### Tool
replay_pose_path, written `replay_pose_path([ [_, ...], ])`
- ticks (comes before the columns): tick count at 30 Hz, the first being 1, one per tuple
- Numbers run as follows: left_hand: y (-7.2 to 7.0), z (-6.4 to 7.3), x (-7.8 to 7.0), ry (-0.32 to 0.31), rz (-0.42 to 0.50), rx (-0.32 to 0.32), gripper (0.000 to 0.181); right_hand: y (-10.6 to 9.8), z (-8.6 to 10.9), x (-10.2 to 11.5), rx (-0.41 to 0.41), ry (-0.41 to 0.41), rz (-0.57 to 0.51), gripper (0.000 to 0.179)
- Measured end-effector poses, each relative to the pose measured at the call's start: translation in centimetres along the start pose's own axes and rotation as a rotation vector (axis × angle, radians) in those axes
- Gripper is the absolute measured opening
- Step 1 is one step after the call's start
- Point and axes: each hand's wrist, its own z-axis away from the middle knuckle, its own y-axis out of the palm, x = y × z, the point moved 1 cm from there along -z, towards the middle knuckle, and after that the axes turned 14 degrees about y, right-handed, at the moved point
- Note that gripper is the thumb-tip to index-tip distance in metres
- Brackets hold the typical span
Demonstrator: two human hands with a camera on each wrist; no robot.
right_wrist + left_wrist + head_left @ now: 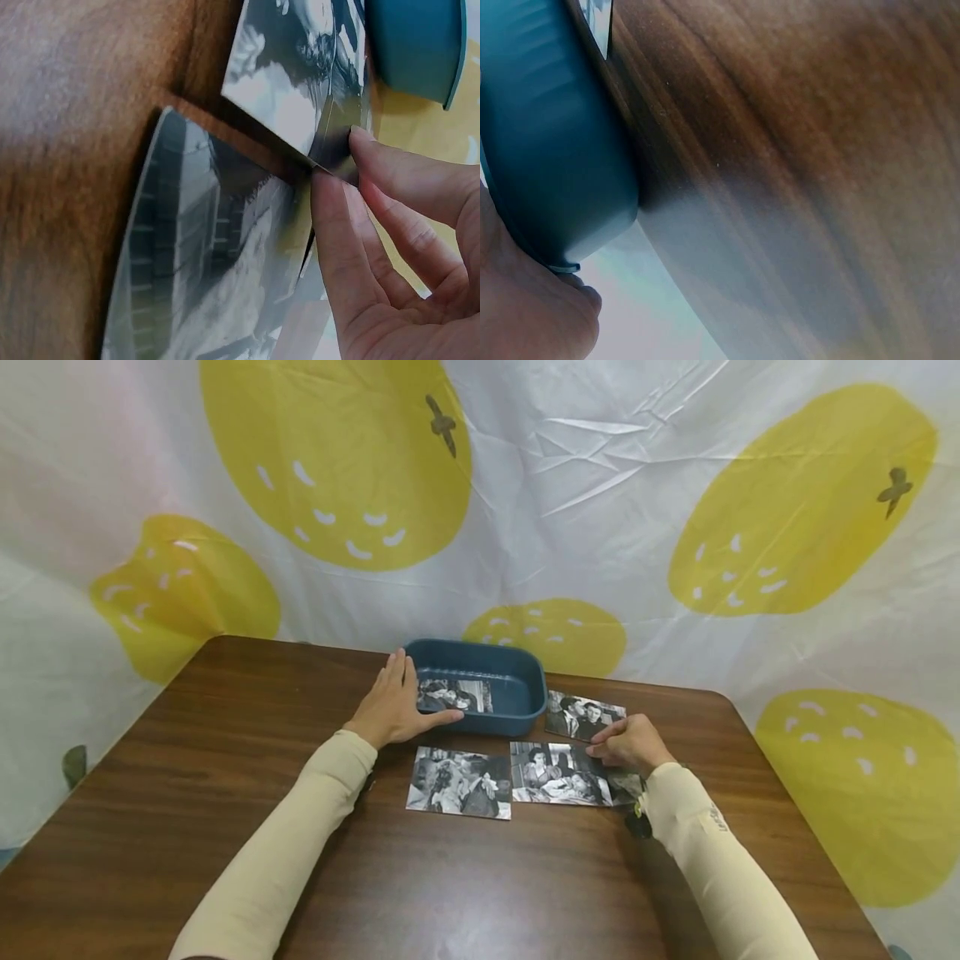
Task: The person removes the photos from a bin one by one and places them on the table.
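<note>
My left hand [393, 706] rests against the left end of a blue plastic tub [517, 720], fingers straight along its side and thumb stretched across the front rim. Inside the tub lies a black-and-white photo [453, 695]. With thumb and fingertips, my right hand [630, 747] pinches a photo edge where the back photo [570, 714] and the far right corner of the middle photo [558, 781] come close together; I cannot tell which of the two it grips. Another photo [187, 247] lies beside these fingers, mostly hidden under the wrist in the head view.
A further photo [459, 785] lies in front of the tub, left of the middle one. The brown wooden table [450, 893] ends at a white cloth [570, 527] with yellow fruit prints, hanging right behind the tub.
</note>
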Motion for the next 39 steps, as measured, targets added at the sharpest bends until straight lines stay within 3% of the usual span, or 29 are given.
replay_pose_path([
  [7,-0.1,0.0,0.2,0.006,-0.007,-0.014,0.129,-0.7,-0.1,1.0,-0.031,-0.013,0.066,0.02],
  [14,-0.1,0.0,0.1,0.001,-0.004,-0.018,0.129,-1.2,0.9,4.3,0.051,-0.093,-0.038,0.028],
  [17,-0.3,0.0,0.2,0.005,-0.016,-0.024,0.129,-0.8,0.9,6.1,0.092,-0.092,-0.081,0.033],
  [26,-0.1,0.3,0.3,-0.016,-0.024,-0.001,0.129,1.9,0.7,10.2,0.186,-0.04,-0.13,0.04],
  [35,-0.2,0.5,-0.2,-0.03,-0.009,-0.003,0.13,6.0,0.0,12.8,0.308,-0.033,-0.141,0.046],
  [39,-0.4,0.5,-0.1,-0.038,-0.015,-0.006,0.132,7.8,-1.0,13.8,0.319,-0.001,-0.154,0.049],
])
